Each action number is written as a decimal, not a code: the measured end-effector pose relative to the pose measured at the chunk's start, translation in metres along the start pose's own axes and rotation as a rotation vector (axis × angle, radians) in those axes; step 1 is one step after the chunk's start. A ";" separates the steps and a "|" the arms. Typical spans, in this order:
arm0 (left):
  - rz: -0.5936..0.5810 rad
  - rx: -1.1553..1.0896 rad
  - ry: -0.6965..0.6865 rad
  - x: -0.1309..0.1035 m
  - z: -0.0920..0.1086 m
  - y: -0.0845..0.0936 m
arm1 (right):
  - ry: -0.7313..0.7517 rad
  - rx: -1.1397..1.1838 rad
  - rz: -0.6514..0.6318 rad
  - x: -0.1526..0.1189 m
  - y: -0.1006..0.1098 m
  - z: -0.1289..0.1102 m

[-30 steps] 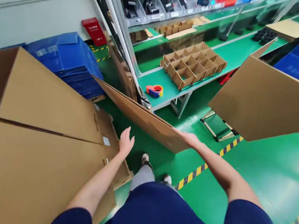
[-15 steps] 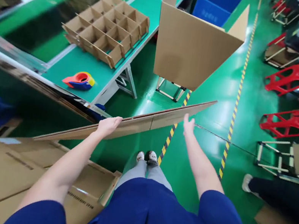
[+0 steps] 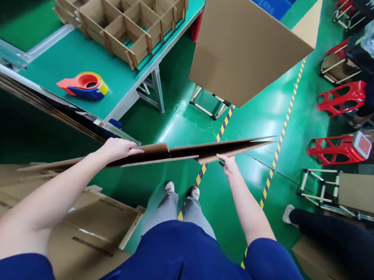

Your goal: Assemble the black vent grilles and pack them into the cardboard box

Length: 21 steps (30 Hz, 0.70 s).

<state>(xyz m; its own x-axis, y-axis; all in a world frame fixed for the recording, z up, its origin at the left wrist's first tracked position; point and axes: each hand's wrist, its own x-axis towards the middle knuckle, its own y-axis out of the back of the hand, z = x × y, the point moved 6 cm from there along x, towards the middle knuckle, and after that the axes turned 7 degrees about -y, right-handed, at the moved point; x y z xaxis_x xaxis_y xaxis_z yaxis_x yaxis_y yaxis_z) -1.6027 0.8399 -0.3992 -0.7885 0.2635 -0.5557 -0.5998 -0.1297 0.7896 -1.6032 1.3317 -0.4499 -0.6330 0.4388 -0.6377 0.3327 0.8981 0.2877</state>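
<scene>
A folded cardboard box [image 3: 154, 149] is held on edge across the front of my body, its long panels slightly parted with a dark gap between them. My left hand [image 3: 118, 151] is closed over the upper edge, left of the middle, fingers partly inside the gap. Toward the right end, my right hand [image 3: 226, 164] pinches the near panel's edge between thumb and fingers. Beyond it, an upright open cardboard box [image 3: 249, 45] rests on a low tube stand [image 3: 201, 110].
On the green table [image 3: 44, 57] at left lie a cardboard divider grid [image 3: 96, 9] and a tape dispenser [image 3: 73, 85]. Flat cartons [image 3: 78, 263] are stacked lower left. Red stools [image 3: 346, 98] and a person's dark-trousered leg [image 3: 330, 230] are at right. A blue bin [image 3: 269, 0] stands behind.
The folded box's panels have come apart along the top, showing its inside. My right hand has closed on the near panel; my left hand has shifted left and still grips.
</scene>
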 end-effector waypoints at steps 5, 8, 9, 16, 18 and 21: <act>-0.080 0.181 0.054 -0.052 -0.009 -0.041 | -0.073 0.013 0.129 0.016 0.037 -0.021; -0.030 0.216 0.154 -0.083 -0.016 -0.042 | -0.068 -0.006 0.100 0.031 0.045 -0.044; -0.010 0.224 0.213 -0.092 -0.019 -0.037 | -0.056 -0.016 0.067 0.035 0.046 -0.051; 0.039 0.025 0.735 -0.152 -0.029 0.005 | 0.200 -0.192 -0.339 0.066 0.062 -0.116; 0.118 -0.071 0.885 -0.158 -0.021 0.010 | 0.295 -0.353 -0.471 0.077 0.062 -0.129; 0.323 -0.350 0.969 -0.137 0.002 0.000 | 0.413 -0.616 -0.516 0.092 0.059 -0.133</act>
<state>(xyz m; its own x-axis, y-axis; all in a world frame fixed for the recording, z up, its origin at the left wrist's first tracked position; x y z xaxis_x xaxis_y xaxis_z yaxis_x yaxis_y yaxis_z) -1.4942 0.8056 -0.3223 -0.5967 -0.6806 -0.4252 -0.2283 -0.3640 0.9030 -1.7348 1.4290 -0.3961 -0.8401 -0.1544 -0.5200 -0.4203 0.7912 0.4441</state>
